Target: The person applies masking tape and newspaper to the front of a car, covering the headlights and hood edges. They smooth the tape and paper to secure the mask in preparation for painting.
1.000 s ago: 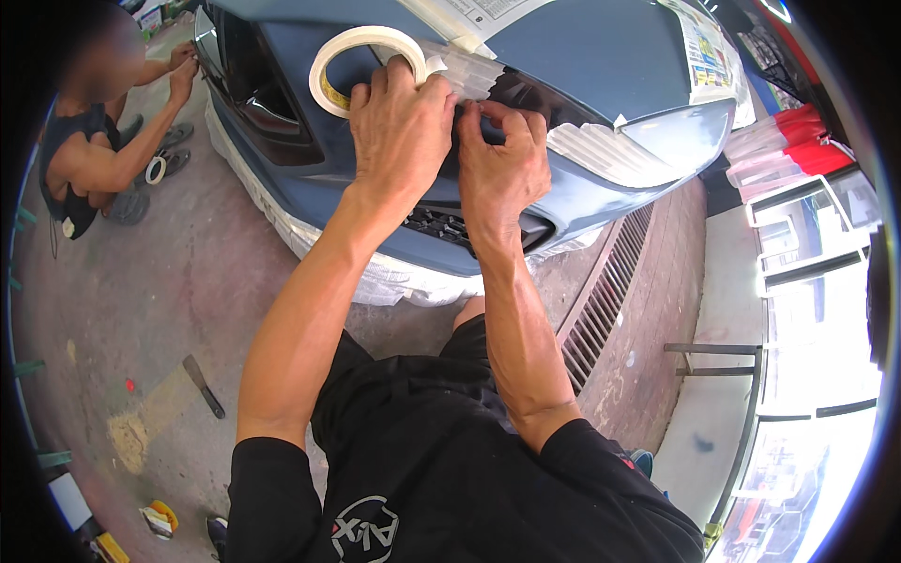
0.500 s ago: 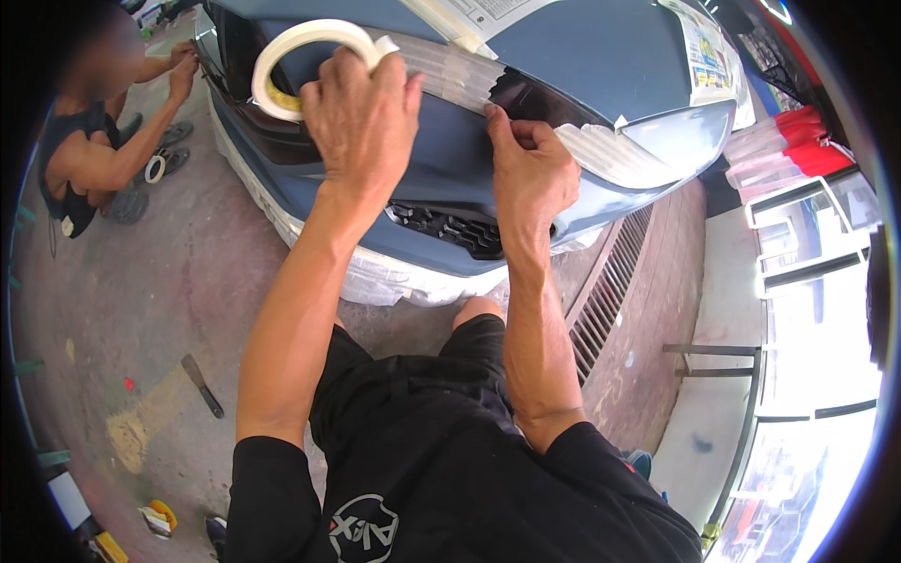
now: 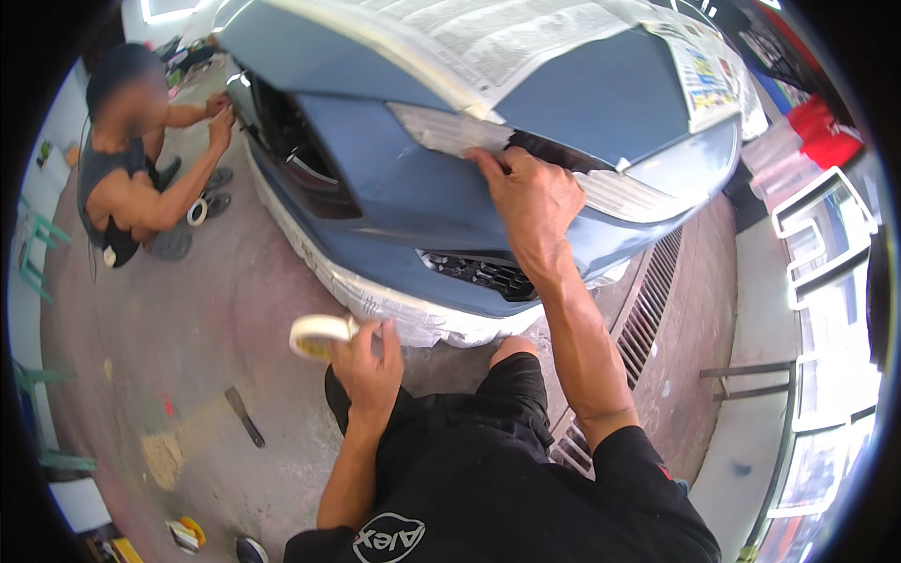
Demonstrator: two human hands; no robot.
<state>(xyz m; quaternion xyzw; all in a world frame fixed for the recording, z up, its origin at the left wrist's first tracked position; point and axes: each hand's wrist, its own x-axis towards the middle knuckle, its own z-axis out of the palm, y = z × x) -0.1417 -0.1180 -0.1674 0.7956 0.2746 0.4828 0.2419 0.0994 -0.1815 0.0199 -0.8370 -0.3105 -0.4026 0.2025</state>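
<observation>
A roll of masking tape (image 3: 320, 336) is held at its edge by my left hand (image 3: 370, 373), low in front of my body and away from the car. My right hand (image 3: 537, 199) is closed at the car's headlight area, its thumb against a strip of masking tape (image 3: 441, 130). Whatever its curled fingers may hold is hidden. More tape strips (image 3: 631, 194) cover the lower right of the headlight, and a dark uncovered part (image 3: 554, 150) shows between the taped sections. Around them lies the car's dull blue-grey front bumper (image 3: 404, 202).
Masking paper (image 3: 441, 47) covers the hood. A co-worker (image 3: 155, 183) squats at the left, hands at the car's other side. A scraper (image 3: 244, 418) lies on the floor. A metal drain grate (image 3: 648, 310) runs at the right, near pale-framed panels (image 3: 826, 225).
My left hand has dropped from the bumper to near my waist, carrying the tape roll. My right hand stays at the headlight, its thumb now on the tape strip. The view has shifted.
</observation>
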